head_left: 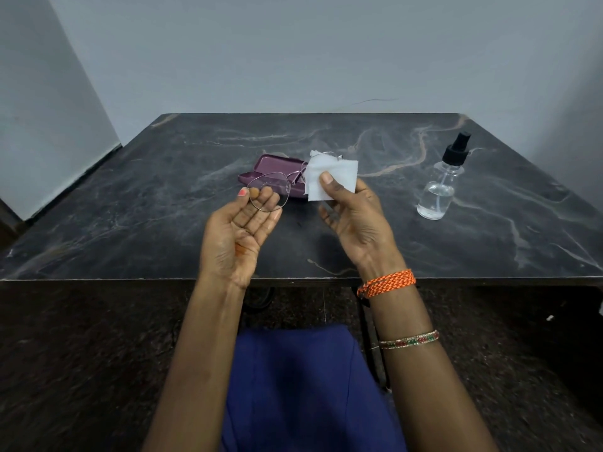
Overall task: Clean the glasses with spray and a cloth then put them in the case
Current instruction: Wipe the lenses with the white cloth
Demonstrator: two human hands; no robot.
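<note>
Thin wire-rimmed glasses point(268, 190) hang above the dark marble table point(130, 207). My left hand point(243, 230), palm up, pinches the rim of the left lens between thumb and fingertips. My right hand point(354, 220) holds a white cloth point(329, 177) over the other lens, thumb pressed on the cloth's front. That lens is hidden by the cloth. A purple glasses case point(261, 168) lies open on the table just behind the glasses. A clear spray bottle point(440, 190) with a black nozzle stands at the right, apart from both hands.
The table's front edge runs just under my wrists. A wall stands behind the table and another at the left. My lap in blue cloth is below the table edge.
</note>
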